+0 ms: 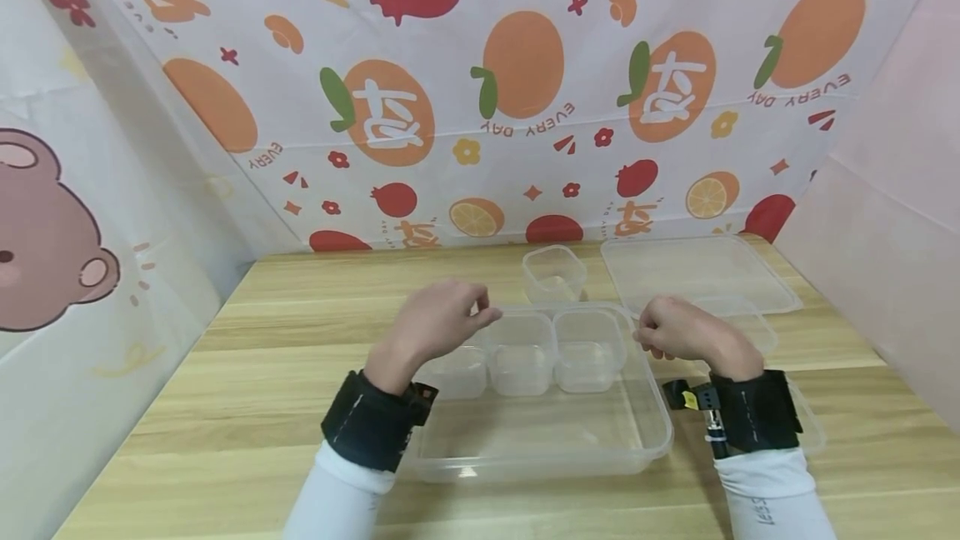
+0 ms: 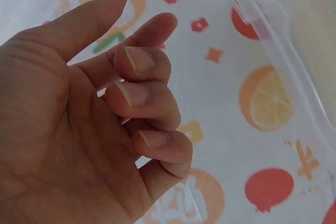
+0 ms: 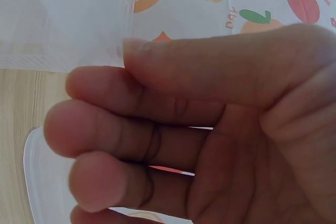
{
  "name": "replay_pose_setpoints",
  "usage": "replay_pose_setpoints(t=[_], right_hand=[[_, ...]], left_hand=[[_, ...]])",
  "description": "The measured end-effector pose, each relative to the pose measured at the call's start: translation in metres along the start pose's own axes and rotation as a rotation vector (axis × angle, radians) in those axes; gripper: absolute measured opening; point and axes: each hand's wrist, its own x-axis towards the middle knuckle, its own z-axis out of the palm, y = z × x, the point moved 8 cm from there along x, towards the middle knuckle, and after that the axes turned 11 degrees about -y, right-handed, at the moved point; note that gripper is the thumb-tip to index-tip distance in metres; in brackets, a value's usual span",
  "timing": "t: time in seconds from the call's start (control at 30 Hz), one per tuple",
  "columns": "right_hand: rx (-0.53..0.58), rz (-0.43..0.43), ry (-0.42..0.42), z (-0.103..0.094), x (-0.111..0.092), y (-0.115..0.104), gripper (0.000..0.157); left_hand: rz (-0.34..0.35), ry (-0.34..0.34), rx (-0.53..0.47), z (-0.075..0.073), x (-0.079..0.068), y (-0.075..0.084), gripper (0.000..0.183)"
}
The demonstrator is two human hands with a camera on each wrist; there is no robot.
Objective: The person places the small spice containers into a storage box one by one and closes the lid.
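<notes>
My left hand [image 1: 446, 319] hovers above the left back part of a large clear plastic container [image 1: 540, 465]. In the left wrist view its fingers [image 2: 142, 98] are loosely bent with nothing in them. Inside the container, a row of three small clear boxes [image 1: 520, 369] stands along the back. My right hand [image 1: 686, 330] is at the container's right rim. Its thumb and index finger pinch the edge of the clear plastic [image 3: 68, 19] in the right wrist view, and the other fingers curl below.
Behind the large container stands another small clear box [image 1: 553, 273]. A large flat lid [image 1: 701, 273] lies at the back right of the wooden table [image 1: 247, 390]. Small clear lids [image 1: 750, 327] lie under and beside my right arm. A fruit-print cloth [image 1: 525, 148] hangs behind.
</notes>
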Motion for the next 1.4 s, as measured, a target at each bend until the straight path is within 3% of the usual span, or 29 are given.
replay_pose_setpoints(t=[0.23,0.53,0.8,0.93,1.2,1.4], right_hand=[[-0.021,-0.015,0.012,0.000,0.000,-0.001,0.032],[-0.013,-0.009,0.008,0.000,0.001,-0.001,0.032],[-0.011,-0.016,0.009,0.000,-0.001,-0.002,0.033],[-0.006,-0.016,0.010,0.000,-0.001,-0.003,0.033],[0.001,-0.012,0.008,0.001,-0.001,-0.003,0.032],[0.014,-0.010,0.009,0.001,-0.001,-0.002,0.032]], left_hand=[[-0.068,-0.005,-0.036,-0.003,-0.017,-0.031,0.018],[-0.091,0.021,-0.098,-0.013,-0.039,-0.063,0.019],[-0.105,0.019,-0.141,-0.006,-0.049,-0.080,0.020],[-0.129,-0.009,-0.167,0.002,-0.051,-0.088,0.022],[-0.208,-0.132,-0.265,0.019,-0.054,-0.098,0.025],[-0.178,-0.184,-0.310,0.026,-0.053,-0.098,0.023]])
